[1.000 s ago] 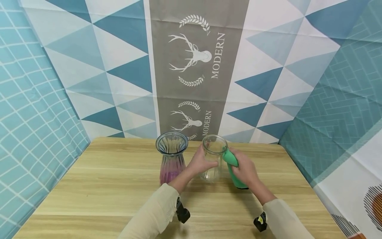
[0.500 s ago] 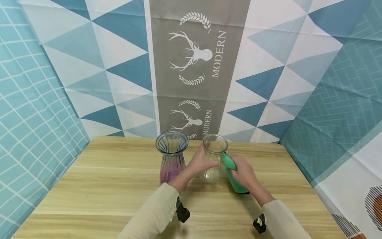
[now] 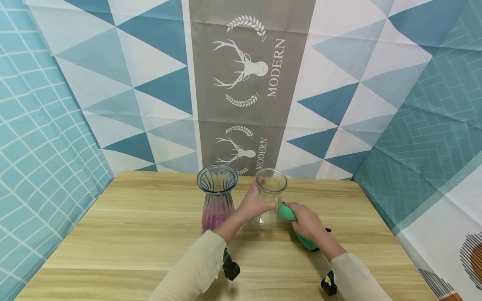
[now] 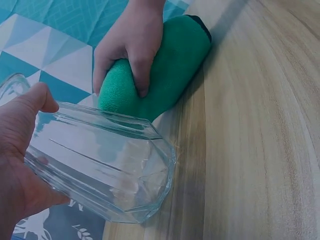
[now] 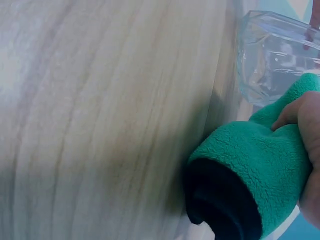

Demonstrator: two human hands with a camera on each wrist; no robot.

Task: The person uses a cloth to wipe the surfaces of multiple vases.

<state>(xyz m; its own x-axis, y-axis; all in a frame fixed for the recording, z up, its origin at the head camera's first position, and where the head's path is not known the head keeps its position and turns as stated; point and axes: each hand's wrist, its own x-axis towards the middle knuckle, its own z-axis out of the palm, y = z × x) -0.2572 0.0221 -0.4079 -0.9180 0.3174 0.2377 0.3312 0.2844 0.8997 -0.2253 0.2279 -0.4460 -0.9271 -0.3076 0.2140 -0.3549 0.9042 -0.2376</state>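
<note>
A clear glass vase (image 3: 269,215) stands upright near the back of the table, and my left hand (image 3: 253,205) grips its side, thumb in front. In the left wrist view the clear vase (image 4: 110,165) has a faceted base and looks empty. My right hand (image 3: 306,221) holds a bunched green cloth (image 3: 288,212) against or close to the vase's right side. Dark edging shows on the green cloth (image 5: 250,165) in the right wrist view. Left of the left hand stands a second vase (image 3: 217,205), ribbed, bluish at the rim and purple-pink lower down.
The wooden table (image 3: 124,242) carries both vases. Behind it hangs a patterned cloth backdrop (image 3: 241,83) close to the back edge, with blue tiled cloth (image 3: 34,138) along the left. Black wrist cameras (image 3: 231,267) hang below both sleeves.
My right hand has slid the green cloth down the clear vase's side, from near the rim to lower on the body. The left hand and both vases have stayed put.
</note>
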